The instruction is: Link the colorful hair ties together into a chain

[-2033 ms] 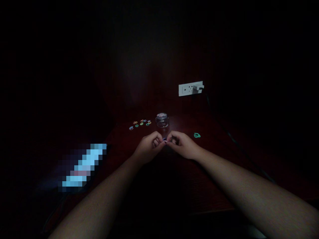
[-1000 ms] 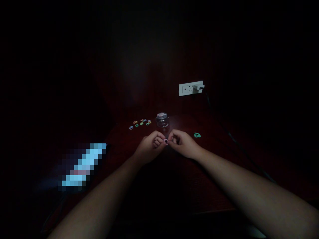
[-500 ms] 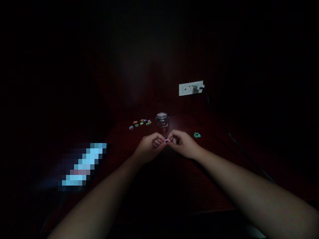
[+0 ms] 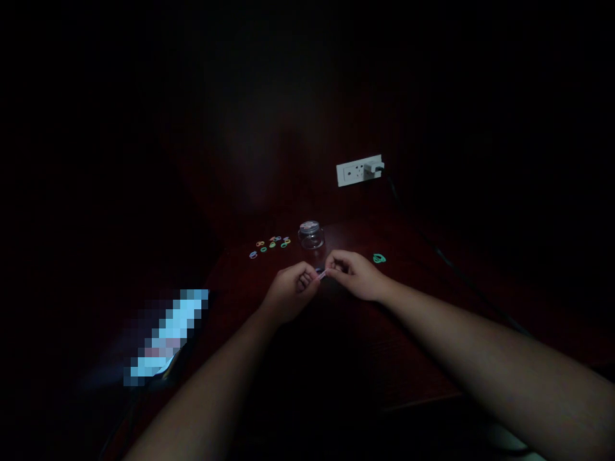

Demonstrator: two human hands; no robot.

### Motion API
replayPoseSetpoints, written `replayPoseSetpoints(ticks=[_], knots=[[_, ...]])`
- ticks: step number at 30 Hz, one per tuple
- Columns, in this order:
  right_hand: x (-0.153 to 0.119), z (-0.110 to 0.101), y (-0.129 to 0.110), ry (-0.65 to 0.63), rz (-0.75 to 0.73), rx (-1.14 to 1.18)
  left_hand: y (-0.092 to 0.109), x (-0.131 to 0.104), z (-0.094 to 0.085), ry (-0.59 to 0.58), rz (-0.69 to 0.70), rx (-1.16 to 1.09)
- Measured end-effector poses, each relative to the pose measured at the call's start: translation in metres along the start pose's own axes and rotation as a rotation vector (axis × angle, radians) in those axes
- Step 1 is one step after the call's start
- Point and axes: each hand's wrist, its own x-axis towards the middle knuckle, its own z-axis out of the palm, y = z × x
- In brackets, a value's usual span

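Note:
Between the fingertips of my left hand (image 4: 291,289) and my right hand (image 4: 354,274) is a small pink band (image 4: 321,275), drawn out into a narrow shape. Both hands pinch it, one at each end. Just beyond them a clear glass jar (image 4: 311,237) with a patterned lid stands upright on the dark red table (image 4: 408,378). Several small coloured rings (image 4: 272,244) lie spread to the left of the jar. Green bands (image 4: 379,258) lie in a small heap to the right of my right hand.
A lit, pixelated screen (image 4: 168,336) is at the left, beside my left forearm. A white wall socket (image 4: 359,171) with a plug in it is behind the table, and a dark cable (image 4: 444,257) runs down the right side.
The pink band was a rounded loop and now looks narrow and straighter between my fingers. The view has shifted a little, so the socket appears further left and the screen lower.

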Motion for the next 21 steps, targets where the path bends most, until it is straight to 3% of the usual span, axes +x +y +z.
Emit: replayPoseSetpoints(ticks=[15,21], knots=[[0.0014,0.0014,0.0060,-0.007,0.079,0.099,-0.0032,0.0013,0.0000,-0.011,-0.015,-0.024],[-0.0002,0.0031,0.0080,-0.106,0.082,0.110,-0.0040,0.0002,-0.0001,-0.001,-0.001,-0.012]])
